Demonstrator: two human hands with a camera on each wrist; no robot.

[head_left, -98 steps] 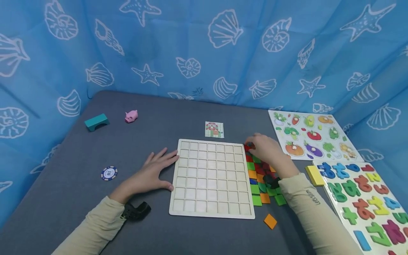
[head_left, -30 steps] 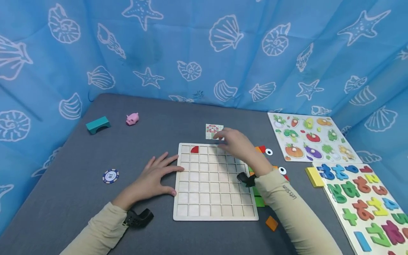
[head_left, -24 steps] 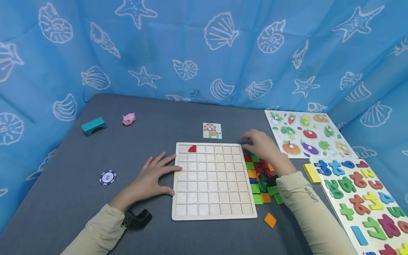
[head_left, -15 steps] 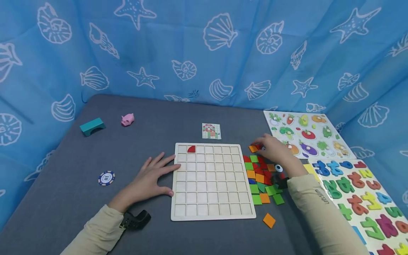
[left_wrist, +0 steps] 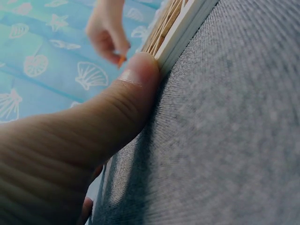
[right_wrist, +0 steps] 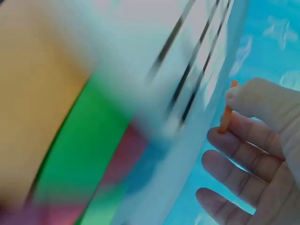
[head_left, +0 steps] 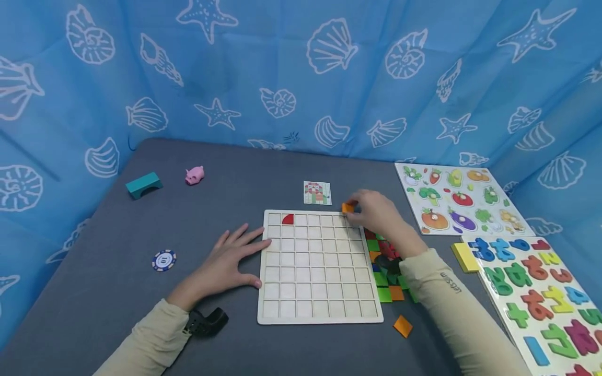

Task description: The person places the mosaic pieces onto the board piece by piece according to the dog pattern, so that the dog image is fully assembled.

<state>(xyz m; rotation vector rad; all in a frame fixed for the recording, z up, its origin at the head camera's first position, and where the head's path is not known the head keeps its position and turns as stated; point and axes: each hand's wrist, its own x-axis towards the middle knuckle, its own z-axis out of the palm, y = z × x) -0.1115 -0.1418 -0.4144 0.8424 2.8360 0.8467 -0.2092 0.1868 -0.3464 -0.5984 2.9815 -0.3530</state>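
My right hand (head_left: 376, 213) pinches an orange square tile (head_left: 347, 208) between thumb and fingers, above the far right corner of the wooden grid board (head_left: 310, 261). In the right wrist view that orange tile (right_wrist: 227, 112) is seen edge-on. My left hand (head_left: 223, 263) rests with spread fingers against the board's left edge; its thumb (left_wrist: 140, 70) touches the rim in the left wrist view. A red quarter-circle tile (head_left: 288, 219) lies in the board's far row, second cell from the left. Partly under my right arm, a pile of coloured tiles (head_left: 384, 295) lies along the board's right side.
A small pattern card (head_left: 317, 192) lies beyond the board. One loose orange tile (head_left: 403, 326) lies near right. Further right are a vegetable puzzle (head_left: 463, 201), a yellow block (head_left: 464, 258) and a character puzzle (head_left: 531, 292). Leftward are a poker chip (head_left: 164, 260), pink pig (head_left: 194, 175) and teal block (head_left: 143, 185).
The red quarter-circle tile appeared on the board between the first two frames. Since half a second ago, my right hand has carried an orange tile left from the pile's far end. My left hand stays put.
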